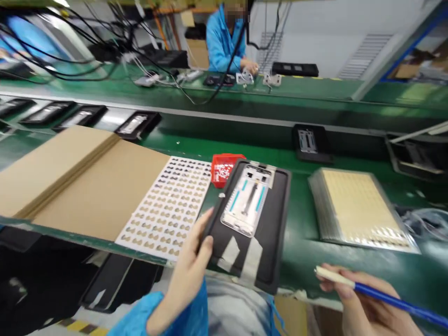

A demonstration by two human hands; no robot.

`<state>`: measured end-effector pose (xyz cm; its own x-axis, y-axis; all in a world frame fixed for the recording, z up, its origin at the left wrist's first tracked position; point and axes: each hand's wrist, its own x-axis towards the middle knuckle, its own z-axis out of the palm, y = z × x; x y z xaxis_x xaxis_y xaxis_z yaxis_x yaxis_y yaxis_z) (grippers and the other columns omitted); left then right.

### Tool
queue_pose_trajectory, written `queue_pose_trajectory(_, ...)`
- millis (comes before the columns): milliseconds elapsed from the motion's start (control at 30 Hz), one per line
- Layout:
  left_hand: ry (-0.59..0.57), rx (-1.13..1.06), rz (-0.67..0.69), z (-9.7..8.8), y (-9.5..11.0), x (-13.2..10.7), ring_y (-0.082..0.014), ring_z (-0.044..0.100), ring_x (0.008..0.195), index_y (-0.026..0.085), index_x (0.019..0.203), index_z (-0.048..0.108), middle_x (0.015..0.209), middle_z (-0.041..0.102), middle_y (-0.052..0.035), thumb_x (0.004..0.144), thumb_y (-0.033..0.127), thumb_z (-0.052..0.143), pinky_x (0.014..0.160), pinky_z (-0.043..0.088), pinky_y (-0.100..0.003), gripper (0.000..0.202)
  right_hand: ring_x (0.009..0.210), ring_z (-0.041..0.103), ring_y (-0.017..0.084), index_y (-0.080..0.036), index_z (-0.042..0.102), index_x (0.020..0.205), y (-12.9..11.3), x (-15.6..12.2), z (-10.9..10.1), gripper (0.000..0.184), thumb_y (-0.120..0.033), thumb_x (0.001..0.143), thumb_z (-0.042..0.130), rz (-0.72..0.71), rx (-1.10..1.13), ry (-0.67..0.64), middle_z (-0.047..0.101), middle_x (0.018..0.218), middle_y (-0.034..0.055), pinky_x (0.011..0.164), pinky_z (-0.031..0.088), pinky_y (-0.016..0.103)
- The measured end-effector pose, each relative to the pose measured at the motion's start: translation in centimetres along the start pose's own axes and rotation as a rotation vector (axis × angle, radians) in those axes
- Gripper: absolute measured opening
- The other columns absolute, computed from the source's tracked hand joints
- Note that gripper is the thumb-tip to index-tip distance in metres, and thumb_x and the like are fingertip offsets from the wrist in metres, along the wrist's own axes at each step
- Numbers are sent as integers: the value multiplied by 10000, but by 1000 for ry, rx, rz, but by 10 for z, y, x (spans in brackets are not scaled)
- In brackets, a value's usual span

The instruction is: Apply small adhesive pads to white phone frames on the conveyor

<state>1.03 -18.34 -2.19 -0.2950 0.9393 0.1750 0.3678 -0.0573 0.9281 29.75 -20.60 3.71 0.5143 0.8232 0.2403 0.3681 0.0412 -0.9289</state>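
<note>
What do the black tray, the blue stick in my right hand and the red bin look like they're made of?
Black tray: perhaps plastic or dense foam, matte, as its dark surface shows little shine.
Blue stick: probably smooth plastic, judging by its even blue shaft; the pale tip's material is unclear.
Red bin: likely molded plastic, from its bright, uniform colour; blur hides its finish.

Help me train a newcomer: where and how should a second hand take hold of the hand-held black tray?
Probably best by the right rim of the black tray, coming from the right, pinching above and below. That long edge is raised and bare, while the left hand holds the opposite edge and the pale frame lies inward.
</note>
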Motion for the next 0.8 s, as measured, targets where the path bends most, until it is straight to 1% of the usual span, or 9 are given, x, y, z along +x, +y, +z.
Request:
queue_pose_trajectory(67,-105,-43,-11,24,-1,-25,-231,615,1486,285,1529,640,1611,638,-56,1074,335,541,1159,583,-321,468,670,825,290,-235,780,874,-8,5,0,349,-565,895,891,-65,-43,-54,840,840,88,619,730,392)
queue_pose_trajectory(167,-215,-31,-31,46,-11,-43,-229,635,1457,237,1565,573,1592,645,-100,1097,295,478,1183,560,-349,481,683,831,249,-237,802,910,-3,13,8,274,-502,977,815,-152,-105,-308,858,867,67,642,726,331)
queue_pose_trajectory(267,-269,69,39,50,-17,-48,-240,651,1417,216,1607,501,1525,670,-135,1120,258,426,1169,559,-393,494,775,852,235,-244,799,971,14,20,20,199,-406,1056,719,-228,-153,-539,874,959,55,676,716,294)
queue_pose_trajectory(400,-172,365,259,44,-3,-46,-316,551,1477,213,1599,494,1561,585,-181,1108,201,497,1199,484,-493,491,940,864,268,-246,771,1098,34,24,33,151,-300,1102,630,-379,-248,-703,870,1104,78,784,724,350)
queue_pose_trajectory(467,-172,442,402,44,7,-43,-324,511,1499,200,1541,541,1541,595,-178,1085,131,506,1210,453,-493,462,1010,858,296,-241,758,1125,38,27,37,164,-281,1114,599,-481,-307,-765,864,1146,101,846,724,406)
queue_pose_trajectory(533,-261,442,541,47,13,-40,-298,555,1437,187,1467,591,1438,668,-150,1062,74,489,1171,480,-443,432,1034,854,311,-228,741,1139,38,31,38,171,-279,1126,577,-567,-356,-804,858,1167,125,857,722,436)
queue_pose_trajectory(600,-348,448,649,52,15,-37,-280,626,1312,161,1399,633,1323,719,-136,1051,74,482,1075,531,-400,389,1022,856,311,-217,717,1160,36,34,39,176,-287,1139,558,-624,-393,-813,856,1164,139,837,721,435)
queue_pose_trajectory(700,-377,510,724,60,11,-36,-279,672,1171,121,1347,663,1228,738,-146,1037,101,486,939,555,-382,358,987,861,306,-207,689,1190,32,35,38,187,-301,1156,531,-685,-448,-797,857,1146,144,805,720,418)
queue_pose_trajectory(800,-378,546,743,63,8,-36,-285,667,1168,118,1343,673,1228,737,-150,1008,95,495,931,547,-390,380,979,862,297,-210,690,1164,29,34,38,190,-288,1160,518,-740,-498,-794,860,1114,141,810,720,398)
